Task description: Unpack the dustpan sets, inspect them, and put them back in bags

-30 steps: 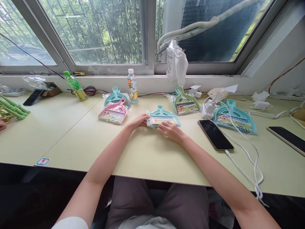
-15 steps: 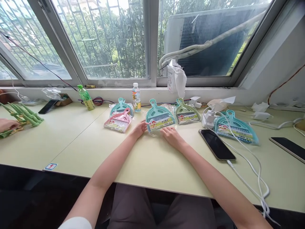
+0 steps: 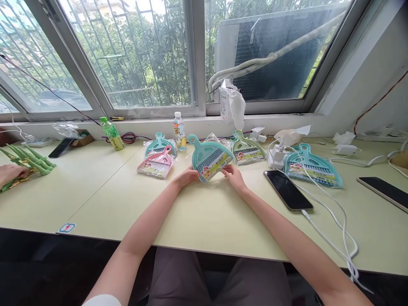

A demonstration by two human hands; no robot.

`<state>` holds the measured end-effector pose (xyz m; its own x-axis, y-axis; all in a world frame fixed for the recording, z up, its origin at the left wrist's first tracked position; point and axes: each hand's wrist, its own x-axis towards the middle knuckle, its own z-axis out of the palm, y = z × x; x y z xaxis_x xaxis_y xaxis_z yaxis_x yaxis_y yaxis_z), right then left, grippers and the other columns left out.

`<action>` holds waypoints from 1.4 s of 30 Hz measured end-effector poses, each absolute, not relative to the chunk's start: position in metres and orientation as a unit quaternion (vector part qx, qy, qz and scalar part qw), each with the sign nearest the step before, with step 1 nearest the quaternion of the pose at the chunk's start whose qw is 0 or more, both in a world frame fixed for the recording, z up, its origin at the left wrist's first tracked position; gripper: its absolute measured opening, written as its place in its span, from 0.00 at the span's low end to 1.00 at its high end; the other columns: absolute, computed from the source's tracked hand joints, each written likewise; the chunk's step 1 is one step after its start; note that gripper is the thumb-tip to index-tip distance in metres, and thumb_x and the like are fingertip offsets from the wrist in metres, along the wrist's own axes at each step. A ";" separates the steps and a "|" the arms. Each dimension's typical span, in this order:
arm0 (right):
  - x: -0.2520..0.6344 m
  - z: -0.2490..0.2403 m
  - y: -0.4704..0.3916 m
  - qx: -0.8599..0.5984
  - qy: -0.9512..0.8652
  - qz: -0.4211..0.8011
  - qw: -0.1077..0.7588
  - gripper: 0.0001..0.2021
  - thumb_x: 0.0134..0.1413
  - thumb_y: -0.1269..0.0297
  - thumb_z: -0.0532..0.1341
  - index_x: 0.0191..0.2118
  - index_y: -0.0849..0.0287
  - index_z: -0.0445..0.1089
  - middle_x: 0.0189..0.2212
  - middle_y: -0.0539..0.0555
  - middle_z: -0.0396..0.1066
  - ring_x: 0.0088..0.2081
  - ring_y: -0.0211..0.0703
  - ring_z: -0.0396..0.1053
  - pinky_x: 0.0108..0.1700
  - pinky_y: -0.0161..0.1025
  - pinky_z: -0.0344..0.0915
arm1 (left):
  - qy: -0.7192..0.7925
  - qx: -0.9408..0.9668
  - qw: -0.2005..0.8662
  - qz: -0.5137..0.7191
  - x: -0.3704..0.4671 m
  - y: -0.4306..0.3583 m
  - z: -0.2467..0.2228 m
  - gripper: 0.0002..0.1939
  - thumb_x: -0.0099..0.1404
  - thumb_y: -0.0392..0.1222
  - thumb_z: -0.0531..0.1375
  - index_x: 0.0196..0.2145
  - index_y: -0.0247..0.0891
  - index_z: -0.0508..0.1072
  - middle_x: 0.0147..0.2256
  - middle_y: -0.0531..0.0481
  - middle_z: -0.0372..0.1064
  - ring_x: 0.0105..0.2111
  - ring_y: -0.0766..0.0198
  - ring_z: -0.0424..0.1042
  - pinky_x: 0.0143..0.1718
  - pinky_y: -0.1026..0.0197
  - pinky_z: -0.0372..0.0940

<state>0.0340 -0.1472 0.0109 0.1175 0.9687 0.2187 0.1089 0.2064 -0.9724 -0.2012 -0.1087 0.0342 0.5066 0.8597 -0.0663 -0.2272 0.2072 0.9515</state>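
Dustpan (image 3: 211, 156): teal, in clear wrap, tilted up between both hands over the surface (image 3: 204, 221); whether its low corner touched was unclear.
Handle (image 3: 193, 141): pointed away and left, toward the bottle (image 3: 180, 135).
Wide edge (image 3: 214, 172): the long axis, slanted, low near the left, higher toward the right.
Left hand (image 3: 188, 176): nearer the low corner, fingers mostly closed on it.
Right hand (image 3: 233, 177): below the raised end, bent fingers pinching the edge.
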 end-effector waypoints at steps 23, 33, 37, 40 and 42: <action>0.049 0.028 -0.149 -0.432 -0.377 0.512 0.640 0.28 0.29 0.60 0.76 0.40 0.53 0.67 0.36 0.50 0.76 0.39 0.45 0.75 0.46 0.48 0.75 | 0.252 0.529 0.730 0.351 -0.189 -0.111 0.034 0.28 0.64 0.62 0.57 0.56 0.45 0.70 0.50 0.43 0.73 0.53 0.55 0.71 0.53 0.52 0.66; 0.060 0.037 -0.148 -0.438 -0.369 0.521 0.633 0.22 0.28 0.65 0.77 0.35 0.58 0.72 0.33 0.53 0.77 0.38 0.49 0.76 0.42 0.48 0.76 | 0.384 0.355 0.518 0.677 -0.248 -0.076 0.057 0.28 0.71 0.61 0.43 0.61 0.48 0.61 0.54 0.44 0.68 0.46 0.62 0.73 0.48 0.58 0.68; 0.061 0.030 -0.148 -0.431 -0.320 0.526 0.659 0.21 0.29 0.67 0.76 0.36 0.57 0.72 0.34 0.51 0.77 0.37 0.45 0.76 0.42 0.44 0.76 | 0.402 0.233 0.533 0.707 -0.269 -0.075 0.060 0.35 0.70 0.63 0.34 0.62 0.38 0.58 0.53 0.38 0.64 0.47 0.62 0.72 0.47 0.60 0.71; 0.060 0.025 -0.148 -0.442 -0.295 0.523 0.666 0.20 0.32 0.69 0.74 0.37 0.55 0.72 0.33 0.50 0.77 0.35 0.43 0.76 0.42 0.41 0.76 | 0.362 0.253 0.576 0.688 -0.254 -0.080 0.057 0.27 0.72 0.57 0.43 0.60 0.38 0.58 0.49 0.39 0.64 0.46 0.62 0.73 0.47 0.57 0.72; 0.061 0.023 -0.148 -0.450 -0.293 0.519 0.665 0.19 0.33 0.69 0.74 0.37 0.55 0.72 0.33 0.50 0.77 0.34 0.43 0.76 0.40 0.41 0.77 | 0.347 0.285 0.602 0.660 -0.239 -0.084 0.054 0.22 0.71 0.51 0.50 0.59 0.41 0.58 0.47 0.42 0.65 0.44 0.62 0.74 0.46 0.57 0.72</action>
<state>0.0605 -0.1477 0.0232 0.2884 0.9544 -0.0776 -0.4269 0.0556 -0.9026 -0.2387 -0.0836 0.0535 -0.1126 0.9928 -0.0408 -0.5975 -0.0348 0.8011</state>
